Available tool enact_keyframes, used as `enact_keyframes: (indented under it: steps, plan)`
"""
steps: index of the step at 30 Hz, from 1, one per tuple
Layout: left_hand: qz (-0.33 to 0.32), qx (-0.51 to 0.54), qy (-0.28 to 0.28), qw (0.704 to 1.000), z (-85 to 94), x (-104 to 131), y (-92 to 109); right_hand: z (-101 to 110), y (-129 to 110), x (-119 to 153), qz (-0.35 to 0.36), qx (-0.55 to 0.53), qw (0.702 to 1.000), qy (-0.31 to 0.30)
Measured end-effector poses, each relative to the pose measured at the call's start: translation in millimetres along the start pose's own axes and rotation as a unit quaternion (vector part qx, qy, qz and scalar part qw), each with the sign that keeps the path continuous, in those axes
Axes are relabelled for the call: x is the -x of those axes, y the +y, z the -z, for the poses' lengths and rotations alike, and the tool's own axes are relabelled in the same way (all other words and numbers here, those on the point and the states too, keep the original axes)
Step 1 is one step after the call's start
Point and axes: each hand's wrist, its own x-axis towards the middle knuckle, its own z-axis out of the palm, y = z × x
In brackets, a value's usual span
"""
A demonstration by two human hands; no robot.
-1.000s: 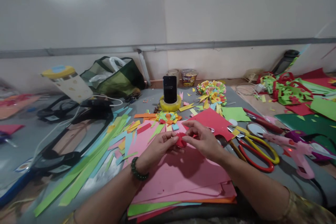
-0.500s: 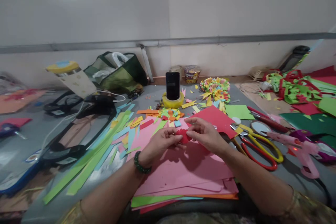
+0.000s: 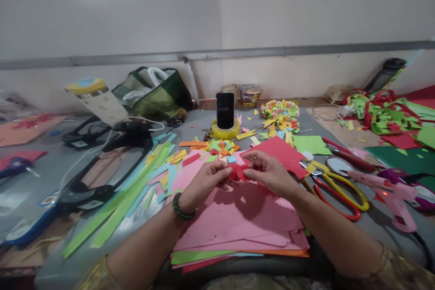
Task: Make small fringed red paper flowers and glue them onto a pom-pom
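Between my two hands is a small red paper piece (image 3: 242, 173) with a jagged, fringed edge. My left hand (image 3: 211, 179) pinches its left end between thumb and fingers. On the other side, my right hand (image 3: 267, 174) grips the right end the same way, with some fingers raised. Both hands are above a stack of pink paper sheets (image 3: 234, 224). Just beyond them lies a multicoloured paper flower (image 3: 222, 147), and a red sheet (image 3: 278, 154) is partly behind my right hand.
Scissors with red and yellow handles (image 3: 346, 190) and a pink glue gun (image 3: 387, 190) lie at the right. Long green paper strips (image 3: 122, 204) spread on the left. A phone (image 3: 225, 111) leans upright on a yellow tape roll (image 3: 225, 132); finished paper flowers (image 3: 280, 113) are behind.
The red paper now shows more of its fringed edge between my fingers, and it appears turned. My hands have shifted only slightly; the whole view has moved a little.
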Motion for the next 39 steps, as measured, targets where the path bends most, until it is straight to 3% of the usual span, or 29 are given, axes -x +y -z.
enact_keyframes:
  steps: [6, 12, 15, 18, 26, 31, 34, 36, 39]
  plan:
    - [-0.009, -0.002, 0.056, 0.998, 8.2, -2.5, 4.7, 7.7, 4.5, -3.1, -0.024, 0.15, 0.988, -0.011]
    - [-0.025, -0.044, 0.059, 0.997, 8.0, -0.6, 7.0, 8.8, 6.3, -4.2, -0.003, 0.338, 0.94, 0.042]
    - [-0.041, -0.063, 0.057, 0.996, 4.1, 0.2, 4.0, 6.2, 3.7, -2.1, 0.068, 0.263, 0.959, 0.086]
    - [-0.063, -0.076, 0.032, 0.995, -1.1, -0.1, -3.6, -0.4, 0.9, 1.6, 0.09, 0.126, 0.987, 0.051]
    - [-0.061, -0.058, -0.074, 0.994, -1.7, -0.2, -10.8, 1.7, 0.5, 1.7, 0.009, 0.018, 0.998, -0.062]
    - [-0.052, -0.127, -0.103, 0.985, -1.1, 4.3, -4.8, 4.1, -2.7, 1.8, -0.032, 0.039, 0.992, -0.114]
    - [-0.09, -0.233, -0.023, 0.968, 12.0, 6.1, 8.1, -1.9, -2.6, 4.7, -0.034, 0.118, 0.984, -0.13]
    - [-0.149, -0.313, 0.115, 0.931, 33.4, 7.0, 22.1, -7.2, -0.7, 6.5, -0.029, 0.186, 0.973, -0.133]
    - [-0.171, -0.395, 0.342, 0.835, 81.1, 12.5, 43.6, -12.6, 3.7, 7.8, -0.015, 0.289, 0.95, -0.115]
